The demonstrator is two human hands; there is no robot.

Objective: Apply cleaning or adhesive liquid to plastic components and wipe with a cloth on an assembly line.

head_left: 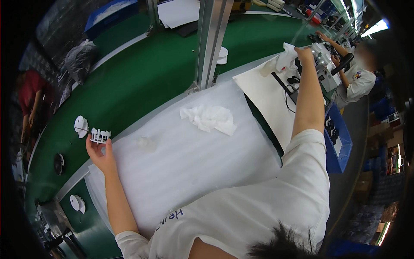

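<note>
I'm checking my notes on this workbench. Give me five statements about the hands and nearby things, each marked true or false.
1. The left hand holds a white plastic part with upright prongs. True.
2. The right hand is beside the left hand. False: it is stretched far to the right, at a crumpled white wrapping.
3. A crumpled white tissue-like piece lies on the whitish translucent sheet. True.
4. The black round part lies on the whitish sheet. False: it lies on the green surface, left of the left hand.
5. The blue plastic bin at the right holds black items. True.
</note>
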